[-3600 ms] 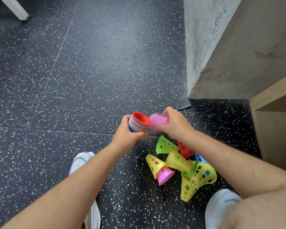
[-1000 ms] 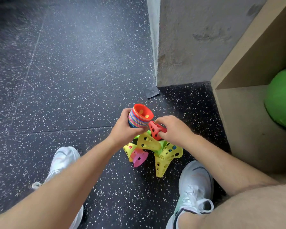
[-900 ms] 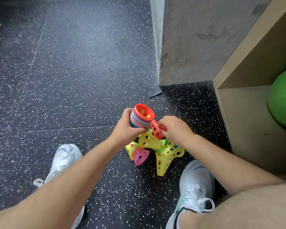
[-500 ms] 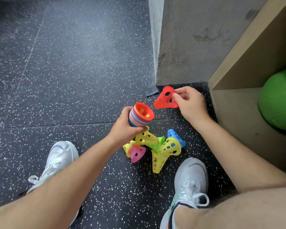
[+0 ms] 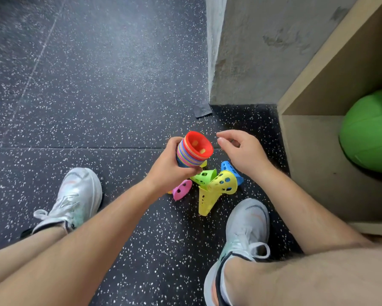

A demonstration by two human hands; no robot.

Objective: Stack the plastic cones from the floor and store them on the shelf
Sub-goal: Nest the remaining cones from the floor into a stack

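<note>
My left hand (image 5: 170,167) grips a multicoloured stack of nested cones (image 5: 191,152), a red cone on top with its open mouth facing up and right. My right hand (image 5: 243,151) hovers just right of the stack, fingers loosely curled, holding nothing. On the floor below lie loose perforated cones: a pink cone (image 5: 181,189), a green cone (image 5: 204,175), two yellow cones (image 5: 222,184) (image 5: 204,202) and a blue cone (image 5: 230,170). More of the pile is hidden under my left hand.
A wooden shelf compartment (image 5: 318,151) opens at the right with a green ball (image 5: 369,131) inside. A concrete wall corner (image 5: 241,62) rises behind the cones. My two white shoes (image 5: 73,197) (image 5: 245,230) stand on the speckled black floor on either side of the pile.
My right hand carried the red cone from the pile onto the top of the stack and let it go; it now hovers empty beside the stack.
</note>
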